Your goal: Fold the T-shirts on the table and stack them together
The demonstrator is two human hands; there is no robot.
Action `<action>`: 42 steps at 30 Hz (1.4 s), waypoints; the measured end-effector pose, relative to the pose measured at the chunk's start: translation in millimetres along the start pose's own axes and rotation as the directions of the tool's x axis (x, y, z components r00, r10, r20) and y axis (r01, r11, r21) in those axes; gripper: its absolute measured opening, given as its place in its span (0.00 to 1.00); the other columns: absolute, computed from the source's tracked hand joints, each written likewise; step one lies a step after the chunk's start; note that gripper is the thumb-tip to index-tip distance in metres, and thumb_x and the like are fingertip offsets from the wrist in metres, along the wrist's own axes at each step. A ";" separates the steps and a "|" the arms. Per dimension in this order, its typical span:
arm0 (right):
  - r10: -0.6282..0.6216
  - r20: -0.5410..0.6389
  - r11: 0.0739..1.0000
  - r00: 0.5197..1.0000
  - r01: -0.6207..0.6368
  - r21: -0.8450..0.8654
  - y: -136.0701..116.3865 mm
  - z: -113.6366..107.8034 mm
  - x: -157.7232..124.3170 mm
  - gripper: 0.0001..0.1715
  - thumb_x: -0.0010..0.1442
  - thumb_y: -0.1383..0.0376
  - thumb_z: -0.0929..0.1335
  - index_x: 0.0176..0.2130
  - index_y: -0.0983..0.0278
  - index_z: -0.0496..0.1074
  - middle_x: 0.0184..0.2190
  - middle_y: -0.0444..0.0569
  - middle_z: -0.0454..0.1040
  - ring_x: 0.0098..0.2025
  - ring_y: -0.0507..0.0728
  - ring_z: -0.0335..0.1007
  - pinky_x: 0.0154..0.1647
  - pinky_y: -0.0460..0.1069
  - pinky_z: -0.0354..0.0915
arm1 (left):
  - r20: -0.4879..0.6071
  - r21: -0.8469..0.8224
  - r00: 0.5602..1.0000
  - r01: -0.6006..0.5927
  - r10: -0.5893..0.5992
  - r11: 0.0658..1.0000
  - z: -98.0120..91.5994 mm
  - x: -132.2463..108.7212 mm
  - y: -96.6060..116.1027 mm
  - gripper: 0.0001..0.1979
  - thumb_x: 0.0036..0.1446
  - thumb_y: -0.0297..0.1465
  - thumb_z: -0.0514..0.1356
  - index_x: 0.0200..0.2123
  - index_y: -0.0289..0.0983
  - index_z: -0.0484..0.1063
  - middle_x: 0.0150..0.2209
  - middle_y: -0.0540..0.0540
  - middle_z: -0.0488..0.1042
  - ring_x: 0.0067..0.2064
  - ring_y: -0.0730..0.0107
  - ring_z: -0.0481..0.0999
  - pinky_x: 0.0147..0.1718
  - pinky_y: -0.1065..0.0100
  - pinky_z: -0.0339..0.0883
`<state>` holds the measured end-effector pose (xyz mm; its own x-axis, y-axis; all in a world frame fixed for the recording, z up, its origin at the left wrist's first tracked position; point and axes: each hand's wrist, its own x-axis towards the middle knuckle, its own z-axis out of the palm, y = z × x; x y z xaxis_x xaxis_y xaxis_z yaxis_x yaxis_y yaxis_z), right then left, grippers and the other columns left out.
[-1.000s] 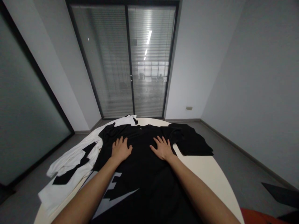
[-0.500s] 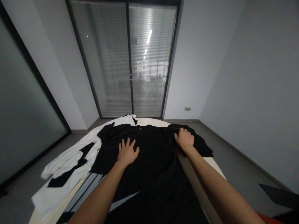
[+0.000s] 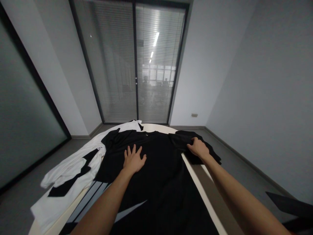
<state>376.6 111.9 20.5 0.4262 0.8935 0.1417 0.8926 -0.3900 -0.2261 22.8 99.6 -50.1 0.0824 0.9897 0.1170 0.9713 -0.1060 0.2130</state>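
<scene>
Black T-shirt (image 3: 158, 169): we find it spread flat across the table (image 3: 163, 127), collar toward the far edge.
Handling: we judge it light, limp and easily creased; grip at sleeve, seam or hem.
Left hand (image 3: 133, 160): fingers spread, flat on the chest.
Right hand (image 3: 199, 148): fingers curled around the right sleeve (image 3: 182, 138), near the right edge.
White garment (image 3: 70, 169): heaped along the left edge.

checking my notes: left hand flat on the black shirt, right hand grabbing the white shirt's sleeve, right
No: the right hand grabs a sleeve of the black shirt, not the white shirt, as the head view shows. The left hand lies flat on it.
</scene>
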 end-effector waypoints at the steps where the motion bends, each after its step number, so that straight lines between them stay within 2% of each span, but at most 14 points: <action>1: 0.017 -0.001 1.000 1.000 -0.017 0.004 -0.5 1.5 2.2 0.33 0.61 0.52 0.66 0.59 0.67 0.66 0.54 0.64 0.73 0.55 0.70 0.71 0.52 0.60 0.67 | -0.001 0.002 1.000 -0.002 0.002 1.000 -0.4 -0.1 0.1 0.35 0.65 0.51 0.48 0.70 0.43 0.58 0.73 0.39 0.51 0.72 0.31 0.44 0.66 0.39 0.43; 5: 0.109 -0.001 0.992 0.994 -0.109 0.068 -3.0 8.9 13.6 0.40 0.60 0.47 0.67 0.62 0.69 0.64 0.54 0.66 0.73 0.57 0.72 0.70 0.54 0.63 0.66 | 0.003 0.013 1.000 0.002 -0.003 1.000 -3.3 -1.3 1.8 0.35 0.65 0.51 0.48 0.70 0.44 0.57 0.72 0.39 0.51 0.72 0.33 0.45 0.66 0.40 0.43; 8: 0.083 -0.058 0.973 0.995 -0.069 0.219 -3.9 14.5 22.5 0.34 0.58 0.60 0.69 0.62 0.63 0.66 0.55 0.59 0.75 0.56 0.66 0.72 0.56 0.57 0.66 | 0.015 0.029 1.000 0.023 -0.023 0.999 -5.4 -2.3 3.4 0.34 0.65 0.50 0.49 0.70 0.45 0.57 0.73 0.41 0.50 0.72 0.34 0.44 0.67 0.42 0.42; 11: 0.019 -0.127 0.929 0.992 0.029 0.368 -6.5 19.0 29.3 0.27 0.56 0.71 0.66 0.54 0.60 0.75 0.50 0.53 0.78 0.52 0.60 0.75 0.54 0.51 0.67 | 0.012 0.033 1.000 0.023 -0.023 0.999 -6.5 -2.9 4.0 0.34 0.64 0.50 0.48 0.70 0.45 0.57 0.73 0.41 0.50 0.72 0.34 0.44 0.67 0.43 0.42; 15: 0.099 -0.076 0.897 0.992 -0.056 0.438 -13.1 22.3 33.1 0.21 0.56 0.67 0.67 0.48 0.64 0.81 0.45 0.56 0.81 0.48 0.63 0.77 0.52 0.52 0.69 | 0.018 0.025 1.000 0.020 -0.020 0.999 -6.6 -2.6 3.8 0.34 0.65 0.50 0.48 0.70 0.44 0.57 0.73 0.40 0.50 0.72 0.34 0.43 0.67 0.42 0.41; 18: 0.161 -0.121 0.889 0.979 -0.091 0.449 -17.2 23.7 31.5 0.27 0.57 0.62 0.68 0.54 0.69 0.77 0.50 0.61 0.78 0.51 0.65 0.76 0.53 0.54 0.69 | 0.024 0.017 1.000 0.016 -0.017 1.000 -6.5 -1.9 3.7 0.34 0.65 0.50 0.48 0.70 0.44 0.57 0.73 0.39 0.50 0.72 0.33 0.43 0.67 0.42 0.41; 22: 0.204 -0.143 0.882 0.968 -0.119 0.456 -20.6 24.9 24.1 0.33 0.55 0.64 0.69 0.59 0.73 0.72 0.56 0.65 0.74 0.55 0.67 0.74 0.55 0.55 0.69 | 0.027 0.013 0.999 0.018 -0.019 1.000 -6.4 -1.4 3.4 0.34 0.65 0.50 0.48 0.70 0.44 0.57 0.73 0.40 0.49 0.72 0.33 0.43 0.67 0.42 0.41; 25: 0.187 -0.149 0.897 0.971 -0.107 0.429 -23.8 22.9 15.7 0.34 0.55 0.64 0.69 0.61 0.70 0.70 0.60 0.64 0.70 0.57 0.68 0.72 0.57 0.58 0.68 | 0.023 0.010 1.000 0.017 -0.017 1.000 -5.9 -1.3 3.2 0.34 0.65 0.51 0.48 0.70 0.44 0.57 0.73 0.39 0.49 0.72 0.33 0.43 0.67 0.42 0.41; 28: 0.096 -0.190 0.950 0.977 -0.033 0.310 -28.0 17.8 7.4 0.37 0.57 0.63 0.68 0.64 0.65 0.65 0.65 0.61 0.63 0.59 0.69 0.69 0.59 0.62 0.66 | 0.021 0.010 1.000 0.015 -0.015 1.000 -5.1 -1.3 3.2 0.34 0.64 0.51 0.48 0.70 0.44 0.57 0.73 0.39 0.50 0.72 0.33 0.43 0.67 0.42 0.41; 32: -0.040 -0.181 0.969 0.983 0.083 0.232 -31.6 12.0 2.4 0.40 0.56 0.65 0.67 0.67 0.64 0.60 0.67 0.59 0.58 0.59 0.67 0.68 0.58 0.57 0.66 | 0.017 0.013 1.000 0.018 -0.018 1.000 -4.3 -1.4 2.8 0.34 0.64 0.50 0.48 0.70 0.44 0.57 0.73 0.40 0.50 0.72 0.34 0.43 0.67 0.42 0.41; 34: -0.033 -0.168 0.977 0.985 0.067 0.203 -30.8 12.0 3.0 0.43 0.56 0.64 0.68 0.68 0.64 0.57 0.66 0.61 0.58 0.60 0.67 0.67 0.57 0.57 0.66 | 0.016 0.017 1.000 0.018 -0.019 1.000 -4.1 -1.4 2.7 0.34 0.64 0.51 0.48 0.70 0.44 0.57 0.73 0.40 0.50 0.72 0.34 0.43 0.67 0.42 0.41; 37: 0.074 -0.104 0.991 0.992 -0.061 0.121 -25.2 14.8 6.2 0.46 0.59 0.56 0.69 0.70 0.66 0.52 0.61 0.67 0.65 0.60 0.73 0.66 0.56 0.64 0.65 | 0.015 0.019 1.000 0.016 -0.016 1.000 -4.4 -1.4 2.9 0.34 0.64 0.51 0.48 0.70 0.44 0.58 0.73 0.40 0.50 0.72 0.34 0.44 0.67 0.42 0.42; 39: 0.087 -0.054 0.994 0.995 -0.084 0.063 -19.7 16.6 9.2 0.43 0.61 0.54 0.68 0.69 0.65 0.55 0.57 0.66 0.70 0.59 0.74 0.66 0.55 0.67 0.64 | 0.014 0.017 1.000 0.018 -0.018 1.000 -4.7 -1.5 3.4 0.34 0.64 0.51 0.48 0.70 0.44 0.58 0.73 0.40 0.50 0.72 0.33 0.44 0.67 0.42 0.42; 42: -0.054 -0.032 0.997 0.998 0.055 0.056 -12.4 16.5 13.7 0.29 0.62 0.61 0.67 0.62 0.59 0.68 0.53 0.59 0.75 0.58 0.69 0.68 0.56 0.62 0.65 | 0.009 0.013 1.000 0.016 -0.016 1.000 -5.2 -1.7 3.8 0.34 0.64 0.50 0.48 0.70 0.44 0.58 0.73 0.40 0.50 0.72 0.33 0.44 0.67 0.41 0.41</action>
<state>368.9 132.7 9.4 0.3823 0.9054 0.1845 0.9052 -0.3268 -0.2719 25.2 97.0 -44.4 0.0689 0.9921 0.1048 0.9753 -0.0891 0.2022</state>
